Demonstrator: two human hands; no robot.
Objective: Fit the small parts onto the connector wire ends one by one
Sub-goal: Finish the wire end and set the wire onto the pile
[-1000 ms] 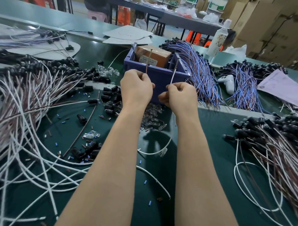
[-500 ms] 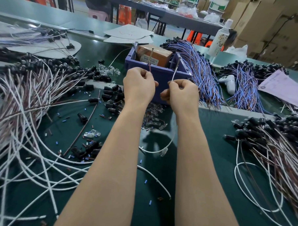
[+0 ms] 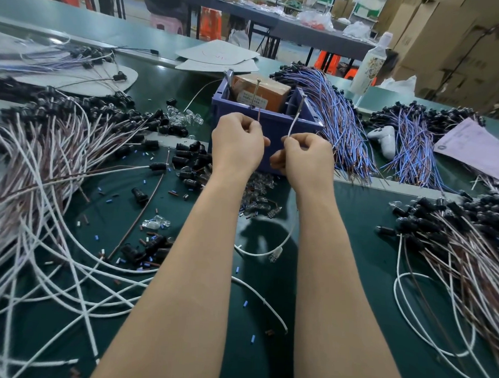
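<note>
We find the green bench (image 3: pixel 355 222) under both forearms, with wire bundles massed to either side of the hands. The purple bin (image 3: pixel 275 124) stands just beyond the knuckles. The left hand (image 3: pixel 237 145) is curled and pinches a brown wire end (image 3: pixel 258 115) that stands up from its fingers. The right hand (image 3: pixel 308 157) is curled round a white wire end (image 3: pixel 295 121) that rises toward the bin. Clear small parts (image 3: pixel 256 200) lie heaped below the wrists. Whether either hand also holds a part, we cannot tell. We judge a fitting to be in hand; the next move calls for lining a part up with one end and pressing it home.
</note>
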